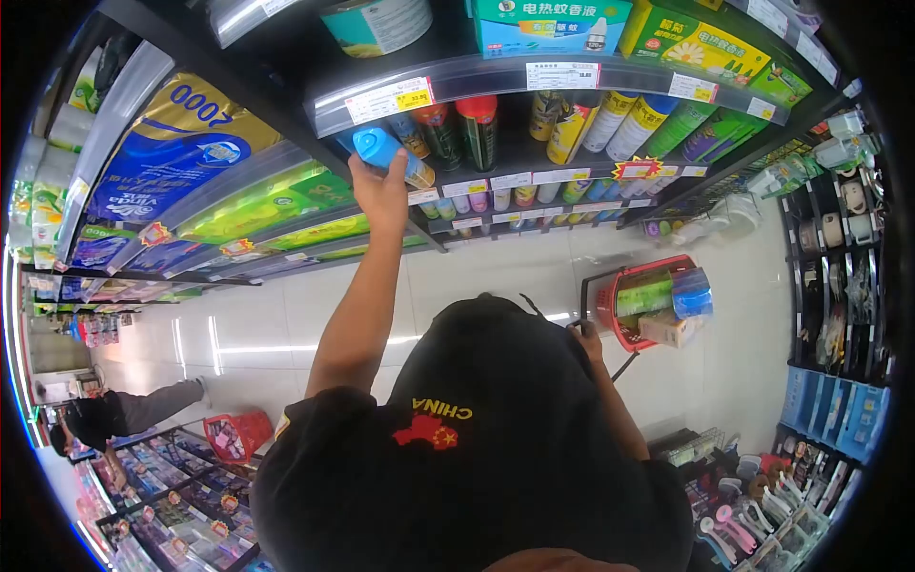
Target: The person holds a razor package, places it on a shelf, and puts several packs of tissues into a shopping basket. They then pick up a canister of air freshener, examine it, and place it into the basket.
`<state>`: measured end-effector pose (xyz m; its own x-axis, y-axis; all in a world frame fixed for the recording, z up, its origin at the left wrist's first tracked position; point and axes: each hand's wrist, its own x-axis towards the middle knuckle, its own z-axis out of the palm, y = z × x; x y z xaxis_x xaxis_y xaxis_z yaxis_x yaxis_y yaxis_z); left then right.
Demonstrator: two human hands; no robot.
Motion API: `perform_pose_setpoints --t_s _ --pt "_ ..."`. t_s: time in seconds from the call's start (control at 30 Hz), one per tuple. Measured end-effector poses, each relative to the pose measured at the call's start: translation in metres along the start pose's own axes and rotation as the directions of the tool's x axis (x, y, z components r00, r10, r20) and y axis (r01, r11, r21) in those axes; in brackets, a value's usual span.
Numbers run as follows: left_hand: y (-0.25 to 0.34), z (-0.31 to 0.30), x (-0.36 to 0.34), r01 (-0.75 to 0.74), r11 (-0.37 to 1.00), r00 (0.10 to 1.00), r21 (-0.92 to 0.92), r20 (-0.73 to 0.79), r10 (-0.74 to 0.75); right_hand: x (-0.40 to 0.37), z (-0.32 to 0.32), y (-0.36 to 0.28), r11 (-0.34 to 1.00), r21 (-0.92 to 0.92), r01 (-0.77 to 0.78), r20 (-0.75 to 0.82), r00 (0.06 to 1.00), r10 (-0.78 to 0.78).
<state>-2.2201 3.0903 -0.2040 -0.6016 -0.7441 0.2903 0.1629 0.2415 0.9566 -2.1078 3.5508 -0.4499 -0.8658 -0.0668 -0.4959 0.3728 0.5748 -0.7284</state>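
My left hand (381, 191) reaches up to the shelf, its thumb and fingers closed around a blue-capped spray can (379, 149). The can is tilted, and part of its printed body shows to the right of my thumb. Right beside it stand red-capped spray cans (479, 133) in a row. My right hand (586, 339), lower down at my side, is wrapped round the dark handle of a red shopping basket (624, 329). In the basket are a green package (645, 295), a blue package (692, 292) and a pale box (670, 330).
Yellow and white cans (610, 122) fill the shelf further right, with boxes (553, 27) above. Large tissue packs (181, 143) line the left shelf. Another person (105, 415) is at the lower left near a second red basket (238, 436). Racks of goods (839, 238) stand at right.
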Motion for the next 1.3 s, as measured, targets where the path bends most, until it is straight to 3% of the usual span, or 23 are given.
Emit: perform_pose_setpoints --t_s 0.2,0.3,0.4,0.5,0.7,1.1,1.2,1.3 --pt "-0.015 0.007 0.014 -0.08 0.997 0.997 0.007 -0.02 0.08 -0.005 0.005 0.015 0.995 -0.095 -0.032 0.023 0.999 0.035" --pt "-0.013 0.009 0.018 -0.068 0.997 0.998 0.028 -0.012 0.068 0.003 0.019 0.056 0.997 -0.076 0.01 -0.043 0.999 -0.013" --pt "-0.027 0.005 0.025 -0.062 0.99 0.998 0.125 0.0 0.062 -0.025 0.002 0.003 0.993 -0.096 -0.068 0.009 0.998 0.07" --pt "-0.032 0.008 0.027 -0.07 0.992 0.997 0.103 -0.014 0.072 -0.033 -0.001 -0.008 0.981 -0.182 -0.067 0.02 0.997 0.072" --pt "-0.012 0.006 0.034 0.008 0.897 1.0 0.441 -0.027 0.004 -0.042 -0.003 -0.024 0.967 -0.194 -0.168 -0.005 0.985 0.171" --pt "-0.018 0.006 0.039 0.044 0.848 0.999 0.529 -0.034 -0.031 -0.043 0.011 -0.017 0.938 -0.241 -0.248 -0.021 0.968 0.25" --pt "-0.014 0.008 0.036 0.053 0.892 0.998 0.449 -0.044 -0.038 -0.05 0.006 -0.019 0.959 -0.198 -0.203 -0.015 0.979 0.204" --pt "-0.025 0.007 0.027 -0.077 0.925 0.997 0.372 0.013 0.078 -0.039 0.007 0.016 0.96 -0.186 -0.21 -0.035 0.978 0.207"
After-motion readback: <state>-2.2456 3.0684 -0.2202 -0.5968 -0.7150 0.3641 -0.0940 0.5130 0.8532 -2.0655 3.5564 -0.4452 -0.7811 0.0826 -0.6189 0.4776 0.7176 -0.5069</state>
